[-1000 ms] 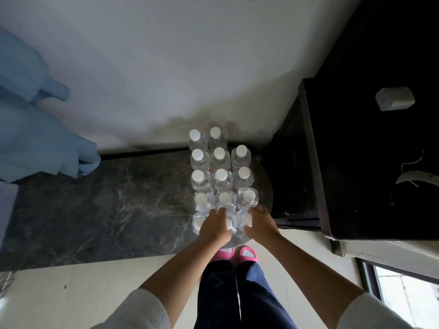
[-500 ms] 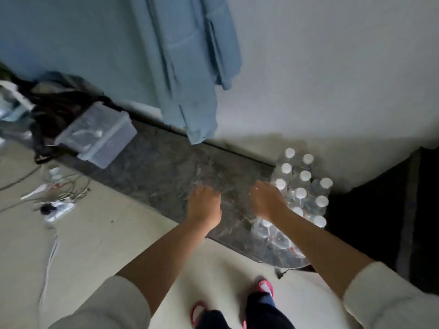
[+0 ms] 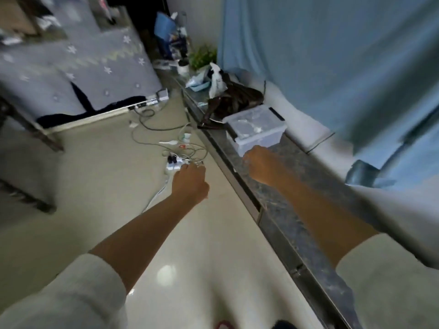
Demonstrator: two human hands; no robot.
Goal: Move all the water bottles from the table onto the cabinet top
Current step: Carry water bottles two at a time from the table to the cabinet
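At the bottom of the frame two pale sleeves reach forward over the glossy floor [image 3: 190, 257]. In mid-frame the left hand [image 3: 190, 184] hangs over the floor with fingers curled under, and the right hand [image 3: 260, 165] is held above the dark stone ledge [image 3: 297, 233], also curled; the blur hides whether either holds anything, though no bottle shows in them. No water bottles appear anywhere in view, so their place cannot be told from here. Just beyond the left hand lies a power strip with tangled cables [image 3: 180, 160], and just past the right hand sits a clear lidded box [image 3: 256, 129]. Walking on without looking could likely snag a foot in those cables.
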